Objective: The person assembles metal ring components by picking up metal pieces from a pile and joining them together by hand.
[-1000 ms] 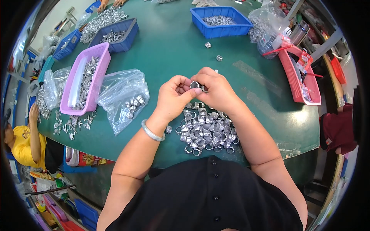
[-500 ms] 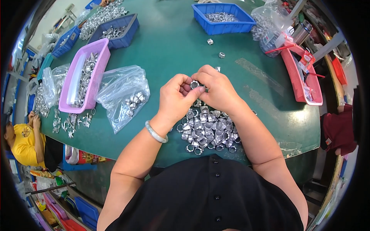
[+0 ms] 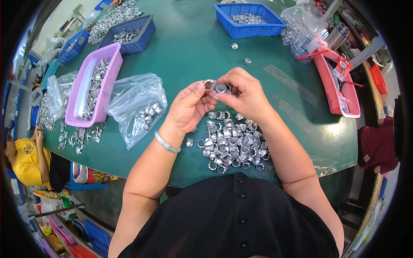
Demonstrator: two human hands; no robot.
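My left hand [image 3: 189,104], with a pale bangle [image 3: 167,143] on its wrist, pinches a silver ring [image 3: 208,85] between thumb and fingertips. Close beside it, my right hand [image 3: 244,92] grips another silver ring [image 3: 221,88]; a further metal piece partly shows behind it among the fingers. Both hands are raised over the table, just beyond a heap of silver rings [image 3: 234,144]. One loose ring [image 3: 189,142] lies left of the heap. Farther off, two single rings, one at the back [image 3: 234,46] and one nearer [image 3: 248,61], rest on the green tabletop.
A clear plastic bag [image 3: 135,101] with rings lies left, beside a lilac basket [image 3: 114,71] of metal parts. Blue bins stand at the back left [image 3: 148,32] and back centre [image 3: 249,31]. A pink basket [image 3: 329,92] sits right. A person in yellow [image 3: 28,157] works at far left.
My hands have moved slightly apart, and the left has turned palm-up. A ring now shows in each hand, where one showed between them before.
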